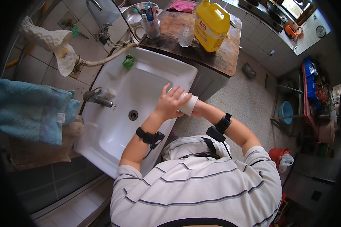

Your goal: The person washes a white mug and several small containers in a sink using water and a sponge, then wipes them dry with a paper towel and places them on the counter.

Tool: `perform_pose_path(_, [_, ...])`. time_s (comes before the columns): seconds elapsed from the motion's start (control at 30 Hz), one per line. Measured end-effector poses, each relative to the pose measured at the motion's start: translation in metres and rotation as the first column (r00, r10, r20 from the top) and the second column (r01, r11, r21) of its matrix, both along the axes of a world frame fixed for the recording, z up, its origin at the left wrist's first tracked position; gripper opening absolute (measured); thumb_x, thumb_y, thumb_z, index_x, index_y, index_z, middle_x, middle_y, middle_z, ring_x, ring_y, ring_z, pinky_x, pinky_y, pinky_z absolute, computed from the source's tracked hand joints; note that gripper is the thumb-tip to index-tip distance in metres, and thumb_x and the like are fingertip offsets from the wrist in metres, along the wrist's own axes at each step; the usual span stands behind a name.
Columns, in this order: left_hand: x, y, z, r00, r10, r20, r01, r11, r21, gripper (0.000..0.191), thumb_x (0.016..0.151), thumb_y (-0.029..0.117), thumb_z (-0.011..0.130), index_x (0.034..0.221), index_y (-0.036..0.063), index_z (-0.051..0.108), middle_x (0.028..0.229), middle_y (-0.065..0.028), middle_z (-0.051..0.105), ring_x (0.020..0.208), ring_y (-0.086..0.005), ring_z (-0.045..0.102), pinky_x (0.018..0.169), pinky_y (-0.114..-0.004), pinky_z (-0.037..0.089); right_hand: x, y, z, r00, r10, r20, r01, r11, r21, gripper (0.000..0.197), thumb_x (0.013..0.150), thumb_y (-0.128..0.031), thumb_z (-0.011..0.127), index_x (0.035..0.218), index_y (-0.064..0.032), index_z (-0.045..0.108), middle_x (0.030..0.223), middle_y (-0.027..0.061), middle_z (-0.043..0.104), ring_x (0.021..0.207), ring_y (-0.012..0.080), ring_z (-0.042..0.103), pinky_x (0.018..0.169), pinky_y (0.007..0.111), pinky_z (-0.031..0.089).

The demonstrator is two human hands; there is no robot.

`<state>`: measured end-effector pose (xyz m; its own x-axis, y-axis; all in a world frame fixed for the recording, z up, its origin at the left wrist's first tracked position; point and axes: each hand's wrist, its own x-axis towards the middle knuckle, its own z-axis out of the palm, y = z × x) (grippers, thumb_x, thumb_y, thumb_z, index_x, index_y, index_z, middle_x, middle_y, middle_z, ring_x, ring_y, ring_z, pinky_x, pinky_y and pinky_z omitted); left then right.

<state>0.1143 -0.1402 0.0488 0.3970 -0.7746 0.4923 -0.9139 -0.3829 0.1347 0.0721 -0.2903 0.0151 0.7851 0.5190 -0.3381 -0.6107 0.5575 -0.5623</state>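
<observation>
Over the near right rim of the white washbasin [147,85], a white cup [189,105] lies tilted on its side between my two hands. My left hand [170,104] wraps over its upper side with the fingers spread. From beneath, my right hand [198,109] holds the same cup; the cup and my left hand hide most of its fingers. Whether the cup contains anything cannot be seen. Left of my hands are the basin's drain [133,115] and a metal faucet [98,98]. A crumpled green thing [128,62] rests at the basin's far corner.
Beyond the basin, a wooden tabletop [170,37] bears a yellow jug [211,27], a clear glass mug [185,37] and a cup of toothbrushes [151,27]. A blue towel [31,110] hangs at left. Right, on the floor, stands a red bin [277,157].
</observation>
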Motion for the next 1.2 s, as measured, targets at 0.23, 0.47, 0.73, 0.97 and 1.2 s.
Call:
perform_pose_path(0.23, [0.008,-0.005,0.001,0.854,-0.134,-0.502,0.179,0.983,0.041,0.069,0.044,0.03,0.073,0.109,0.0153,0.056,0.089,-0.0105,0.061,0.08,-0.0307,0.059,0.07,-0.034,0.049,-0.01,-0.026,-0.041,0.485,0.646,0.589,0.337,0.484,-0.808,0.041,0.079,-0.015,0.056,0.119,-0.0114,0.048,0.115,0.0063,0.051,0.107,0.0171,0.049,0.092,0.029,0.039])
perform_pose_path(0.47, [0.013,-0.011,0.009,0.216,-0.083,-0.973,0.316,0.949,-0.011,0.065,0.05,0.026,0.075,0.108,0.0032,0.055,0.097,-0.0087,0.061,0.086,-0.0172,0.058,0.078,-0.029,0.045,-0.023,-0.044,0.009,-0.049,0.951,0.305,0.724,0.244,-0.645,0.023,0.068,-0.016,0.06,0.09,-0.0122,0.061,0.093,0.0018,0.06,0.091,0.0176,0.056,0.084,0.031,0.043])
perform_pose_path(0.73, [0.018,0.002,0.017,0.106,-0.017,-0.994,0.361,0.932,0.022,0.062,0.053,0.028,0.073,0.107,0.0043,0.055,0.096,-0.0092,0.061,0.085,-0.0201,0.059,0.075,-0.03,0.047,-0.013,-0.027,-0.016,-0.173,0.903,0.392,0.838,0.345,-0.423,0.02,0.068,-0.019,0.06,0.088,-0.0164,0.062,0.091,-0.0001,0.06,0.086,0.0169,0.057,0.085,0.031,0.041])
perform_pose_path(0.97, [-0.004,0.02,0.018,0.886,0.006,-0.463,0.139,0.951,0.277,0.065,0.046,0.031,0.074,0.107,0.0142,0.057,0.092,-0.0117,0.061,0.078,-0.0297,0.06,0.069,-0.035,0.048,0.003,0.005,-0.023,0.265,0.737,0.622,0.328,0.538,-0.777,0.031,0.081,-0.016,0.051,0.112,-0.0148,0.053,0.109,0.0049,0.055,0.099,0.0156,0.054,0.085,0.028,0.043])
perform_pose_path(1.2, [-0.004,0.05,-0.002,0.972,-0.111,0.205,0.132,0.987,-0.091,0.059,0.054,0.03,0.073,0.109,0.0171,0.055,0.098,-0.0098,0.055,0.086,-0.027,0.056,0.079,-0.04,0.045,-0.005,0.026,0.019,0.95,0.272,0.154,-0.245,0.954,-0.172,0.032,0.092,-0.019,0.04,0.123,-0.0098,0.042,0.113,0.0048,0.052,0.101,0.0132,0.053,0.081,0.024,0.045])
